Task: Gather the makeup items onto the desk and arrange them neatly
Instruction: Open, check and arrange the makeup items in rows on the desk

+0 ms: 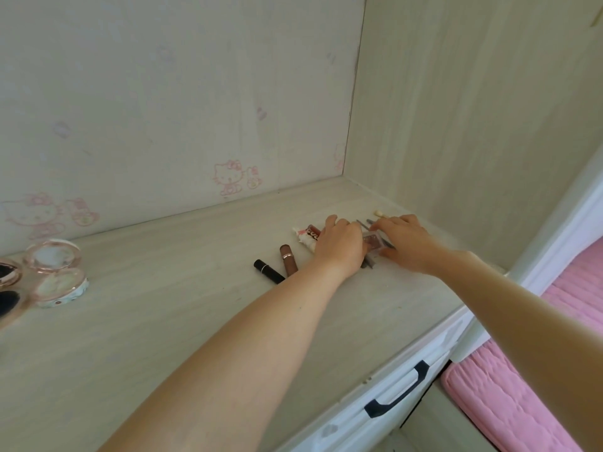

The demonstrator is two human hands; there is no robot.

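Both hands meet at far right of bench [163, 321]. Left hand [342, 247] and right hand [408, 244] pinch a small clear case [372, 243], partly hidden, pencils [368, 264] beneath. Tube [305, 238] half covered. Two lipsticks [288, 265] just left. Compacts [54, 272] far left, cut off.

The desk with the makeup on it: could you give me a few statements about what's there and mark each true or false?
1. Both hands are at the far right of the desk. True: the left hand and right hand meet over a small clear case.
2. The black lipstick tube stands upright. False: it lies flat, beside the brown lip gloss tube.
3. Round compacts sit at the left edge. True.
4. The drawer handle is white. False: it is black.
5. The white squeeze tube is on the pink bedding. False: it lies on the desk, by the left hand.
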